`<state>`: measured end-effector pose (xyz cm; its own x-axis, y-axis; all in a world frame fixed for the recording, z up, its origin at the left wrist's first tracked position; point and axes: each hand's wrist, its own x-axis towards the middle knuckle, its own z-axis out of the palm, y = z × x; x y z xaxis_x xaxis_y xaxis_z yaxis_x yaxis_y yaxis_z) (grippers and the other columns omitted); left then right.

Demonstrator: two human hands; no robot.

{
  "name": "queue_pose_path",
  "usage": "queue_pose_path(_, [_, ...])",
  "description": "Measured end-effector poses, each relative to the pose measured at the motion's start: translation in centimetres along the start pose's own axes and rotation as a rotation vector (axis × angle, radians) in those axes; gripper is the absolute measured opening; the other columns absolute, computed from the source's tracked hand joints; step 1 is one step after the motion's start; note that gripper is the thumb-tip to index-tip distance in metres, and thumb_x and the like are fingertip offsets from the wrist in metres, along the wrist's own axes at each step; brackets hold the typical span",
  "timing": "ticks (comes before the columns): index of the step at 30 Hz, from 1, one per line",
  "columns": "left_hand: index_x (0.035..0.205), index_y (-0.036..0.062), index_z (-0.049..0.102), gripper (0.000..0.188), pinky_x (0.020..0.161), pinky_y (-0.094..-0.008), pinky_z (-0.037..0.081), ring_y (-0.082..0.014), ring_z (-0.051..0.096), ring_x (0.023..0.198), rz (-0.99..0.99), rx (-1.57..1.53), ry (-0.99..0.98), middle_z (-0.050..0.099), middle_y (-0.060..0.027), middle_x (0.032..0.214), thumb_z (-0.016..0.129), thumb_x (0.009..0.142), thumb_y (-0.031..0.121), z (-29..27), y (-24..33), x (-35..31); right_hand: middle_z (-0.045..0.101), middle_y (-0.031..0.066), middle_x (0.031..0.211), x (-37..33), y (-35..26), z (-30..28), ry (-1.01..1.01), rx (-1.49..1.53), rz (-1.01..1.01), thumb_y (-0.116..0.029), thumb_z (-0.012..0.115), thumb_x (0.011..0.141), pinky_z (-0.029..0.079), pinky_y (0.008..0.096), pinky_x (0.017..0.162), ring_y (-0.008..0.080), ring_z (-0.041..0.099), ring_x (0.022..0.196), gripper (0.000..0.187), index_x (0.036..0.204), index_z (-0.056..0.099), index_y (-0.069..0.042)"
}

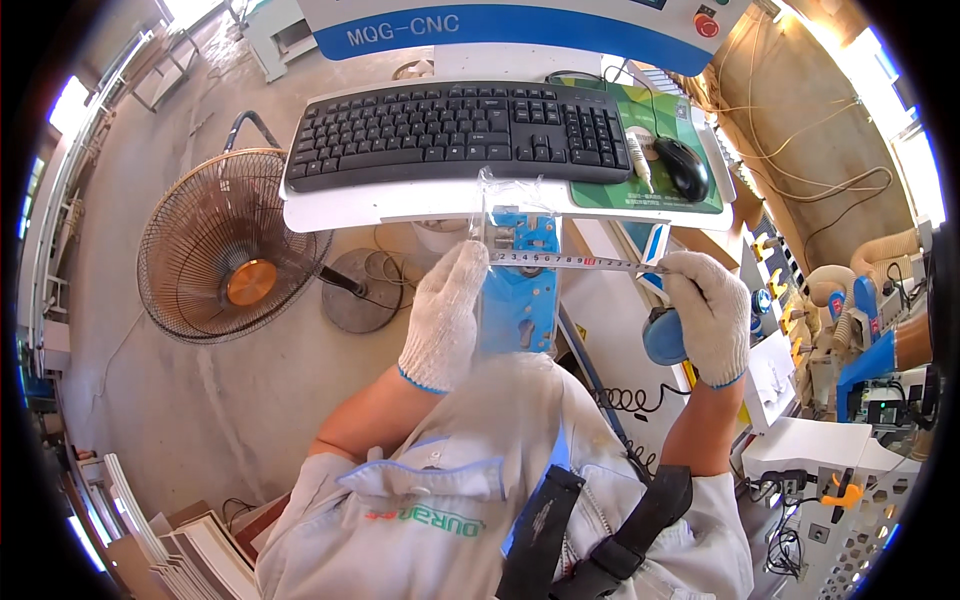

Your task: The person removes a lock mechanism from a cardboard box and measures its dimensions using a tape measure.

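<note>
In the head view, a clear plastic bag (pixel 487 200) holds a blue metal plate (pixel 520 310), held upright in front of the person's chest, just below the edge of the white tray (pixel 400 207). A pale bucket (pixel 440 238) stands partly hidden behind; its contents cannot be made out.

The plate is long and bright blue, with silvery parts near its top, several small round holes, and a keyhole-shaped opening near its lower end. A measuring tape (pixel 600 263) is stretched across its upper part and out to the right.

The gloved left hand (pixel 443 315) grips the bagged plate's left side, fingertips at the tape's end. The gloved right hand (pixel 712 310) pinches the tape; its blue case (pixel 663 338) sits by the palm, but whether the hand grips it cannot be told.

The tape bears dark numbers with a red mark. White lettering runs along the blue band of the machine panel (pixel 560 35), green and red lettering across the grey shirt (pixel 420 500), and small pale print on the green mouse mat (pixel 600 195).
</note>
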<state>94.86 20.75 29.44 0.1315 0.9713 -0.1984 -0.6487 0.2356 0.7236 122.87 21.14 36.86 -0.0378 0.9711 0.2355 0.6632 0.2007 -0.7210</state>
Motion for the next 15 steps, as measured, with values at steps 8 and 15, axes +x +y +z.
queue_pose_path(8, [0.143,-0.0021,0.059,0.047,0.091,-0.0425,0.067,-0.0282,0.077,0.108,-0.010,-0.018,-0.001,0.073,-0.0183,0.130,0.051,0.115,0.036,0.22,0.22,0.10,0.076,0.0129,0.094,0.01,0.03,0.06,0.018,0.016,0.044,-0.004,0.069,0.094,0.057,0.0338,0.081,0.0219,0.072,0.087,0.015,0.105,0.077,0.002])
queue_pose_path(15, [0.143,-0.0025,0.059,0.048,0.093,-0.0404,0.067,-0.0264,0.076,0.110,0.020,0.036,0.018,0.073,-0.0175,0.130,0.051,0.115,0.036,-0.12,0.14,0.27,0.076,0.0128,0.094,0.07,-0.08,0.02,0.017,0.009,0.005,-0.005,0.070,0.095,0.057,0.0335,0.080,0.0217,0.072,0.086,0.015,0.106,0.077,0.001])
